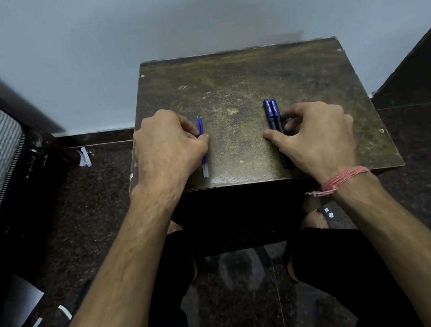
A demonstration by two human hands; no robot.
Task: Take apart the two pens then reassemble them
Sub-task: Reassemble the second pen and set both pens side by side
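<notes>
Refills (202, 148) left of table (240, 84) centre: thin, bendy, pinched mid-length by left hand (168, 144); right hand (316, 134) pinches rigid barrels (274, 118).

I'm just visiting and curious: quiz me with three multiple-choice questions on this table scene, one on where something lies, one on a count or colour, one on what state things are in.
1. Where do the refills lie?
A. by the left hand
B. by the right hand
C. on the floor

2. How many dark barrels lie side by side?
A. one
B. two
C. four

3. What state are the pens in?
A. whole and capped
B. taken apart, refills out
C. snapped in half

Answers:
1 A, the thin blue refills touch the left hand's fingertips on the table.
2 B, two printed barrels lie side by side at the right hand.
3 B, refills and barrels lie well apart.
</notes>
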